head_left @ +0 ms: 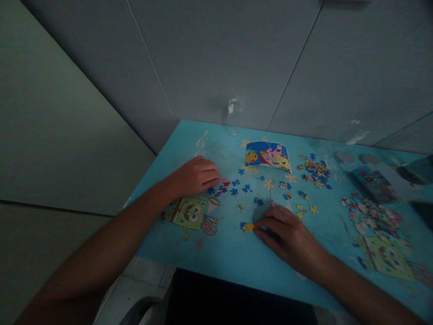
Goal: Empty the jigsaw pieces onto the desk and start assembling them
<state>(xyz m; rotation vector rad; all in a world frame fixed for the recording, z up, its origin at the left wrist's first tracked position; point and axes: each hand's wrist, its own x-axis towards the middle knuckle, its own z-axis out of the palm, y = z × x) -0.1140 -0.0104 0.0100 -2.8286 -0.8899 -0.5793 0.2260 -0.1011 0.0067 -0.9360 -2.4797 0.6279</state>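
My left hand (195, 176) lies on the blue table (216, 257), fingers curled together, fingertips touching a red and white puzzle piece (225, 182). My right hand (287, 234) rests lower on the table, fingers bent and pressed on a small yellow and blue puzzle piece (247, 227). Several loose blue pieces (245, 188) are scattered between my hands. A printed cartoon picture (268, 155) lies beyond them.
A pile of loose pieces (315, 171) sits to the right of the picture. A partly joined patch of puzzle (370, 214) lies at the right, near a small box (374, 184). A clear glass (233, 115) stands at the table's far edge by the wall.
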